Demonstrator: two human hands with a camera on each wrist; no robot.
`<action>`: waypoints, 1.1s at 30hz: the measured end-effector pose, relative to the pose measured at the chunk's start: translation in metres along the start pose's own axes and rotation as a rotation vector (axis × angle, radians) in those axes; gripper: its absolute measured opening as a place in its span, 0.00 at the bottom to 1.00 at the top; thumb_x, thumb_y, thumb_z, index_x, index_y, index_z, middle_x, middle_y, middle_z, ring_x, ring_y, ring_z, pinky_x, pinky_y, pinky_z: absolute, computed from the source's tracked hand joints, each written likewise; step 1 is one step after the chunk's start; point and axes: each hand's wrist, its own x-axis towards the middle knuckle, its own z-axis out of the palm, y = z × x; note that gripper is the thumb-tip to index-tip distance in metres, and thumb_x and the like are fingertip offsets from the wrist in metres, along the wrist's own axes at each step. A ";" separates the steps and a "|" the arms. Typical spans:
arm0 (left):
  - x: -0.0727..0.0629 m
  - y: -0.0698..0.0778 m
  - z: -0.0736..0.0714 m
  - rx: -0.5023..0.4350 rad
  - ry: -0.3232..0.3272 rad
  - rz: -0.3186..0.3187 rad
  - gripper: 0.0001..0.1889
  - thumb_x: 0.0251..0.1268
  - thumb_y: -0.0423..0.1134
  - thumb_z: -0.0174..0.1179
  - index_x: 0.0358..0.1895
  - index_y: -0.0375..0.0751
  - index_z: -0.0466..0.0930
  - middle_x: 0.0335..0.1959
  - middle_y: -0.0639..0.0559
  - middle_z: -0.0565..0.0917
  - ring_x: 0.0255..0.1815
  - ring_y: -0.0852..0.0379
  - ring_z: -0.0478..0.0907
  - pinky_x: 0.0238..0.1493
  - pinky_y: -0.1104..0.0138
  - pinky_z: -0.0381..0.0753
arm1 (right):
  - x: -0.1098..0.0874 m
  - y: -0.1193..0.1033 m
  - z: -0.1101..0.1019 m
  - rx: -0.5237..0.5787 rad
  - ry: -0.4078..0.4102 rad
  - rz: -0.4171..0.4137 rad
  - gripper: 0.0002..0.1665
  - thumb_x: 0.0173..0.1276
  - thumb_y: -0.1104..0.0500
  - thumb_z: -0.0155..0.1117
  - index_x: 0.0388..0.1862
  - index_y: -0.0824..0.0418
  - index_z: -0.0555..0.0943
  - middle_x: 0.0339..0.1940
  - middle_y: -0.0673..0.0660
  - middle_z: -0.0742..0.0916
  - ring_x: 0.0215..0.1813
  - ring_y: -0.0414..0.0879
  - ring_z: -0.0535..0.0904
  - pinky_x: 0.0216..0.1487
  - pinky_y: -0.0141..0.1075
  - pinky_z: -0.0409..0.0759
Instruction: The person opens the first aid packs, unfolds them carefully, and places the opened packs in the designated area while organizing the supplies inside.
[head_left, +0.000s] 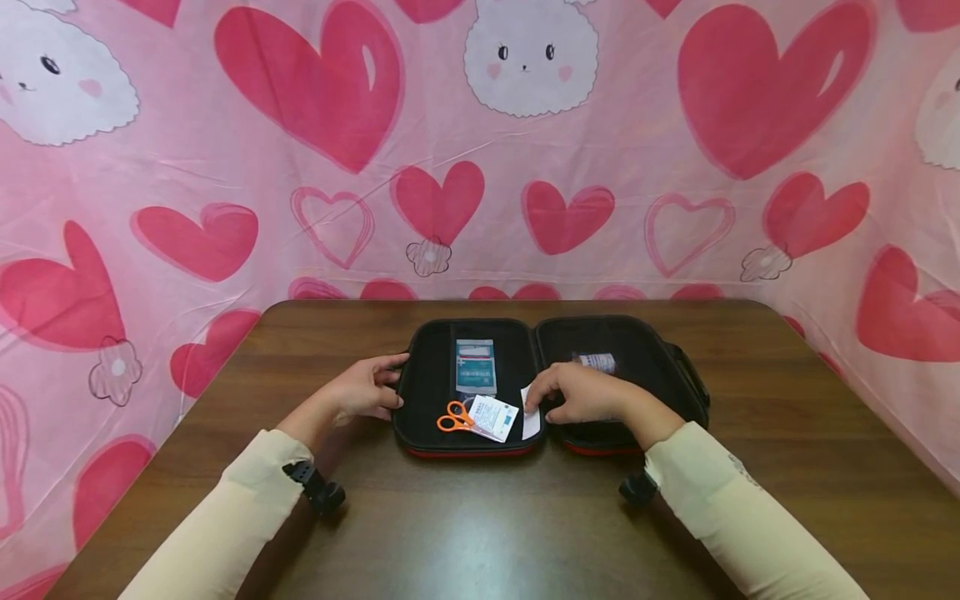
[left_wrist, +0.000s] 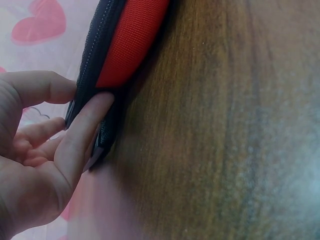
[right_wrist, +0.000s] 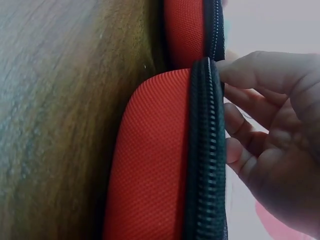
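An unzipped red-and-black case lies spread flat on the table. My left hand grips its left rim; in the left wrist view the thumb presses the zipper edge. Over the middle of the case, my right hand touches a small white packet with a fingertip, thumb apart from it. In the left half are orange-handled scissors, partly beneath a white printed packet, and a teal packet behind them. A small white printed item sits in the right half.
The wooden table runs in front of and around the case. A black handle sticks out from the case's right side. A pink heart-patterned cloth hangs behind the table.
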 end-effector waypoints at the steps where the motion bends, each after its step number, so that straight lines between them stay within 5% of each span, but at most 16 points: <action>1: 0.000 0.000 0.000 0.000 -0.001 0.001 0.43 0.56 0.17 0.58 0.76 0.36 0.52 0.64 0.27 0.68 0.45 0.47 0.79 0.43 0.51 0.83 | 0.000 0.000 0.000 -0.002 0.005 -0.010 0.16 0.59 0.70 0.68 0.41 0.52 0.87 0.47 0.45 0.86 0.52 0.45 0.75 0.56 0.46 0.73; 21: 0.000 0.000 0.000 -0.004 0.003 -0.013 0.43 0.56 0.17 0.58 0.76 0.37 0.53 0.64 0.28 0.69 0.46 0.47 0.80 0.44 0.51 0.83 | -0.001 0.003 0.003 0.029 -0.057 -0.076 0.12 0.58 0.66 0.67 0.34 0.49 0.90 0.42 0.44 0.80 0.51 0.44 0.70 0.55 0.44 0.71; 33: -0.001 0.000 0.000 0.002 0.003 -0.007 0.43 0.57 0.17 0.58 0.76 0.37 0.53 0.64 0.27 0.69 0.45 0.47 0.80 0.44 0.51 0.83 | -0.005 0.008 0.001 0.202 0.007 -0.103 0.04 0.62 0.60 0.71 0.33 0.51 0.89 0.42 0.48 0.83 0.50 0.45 0.74 0.52 0.41 0.76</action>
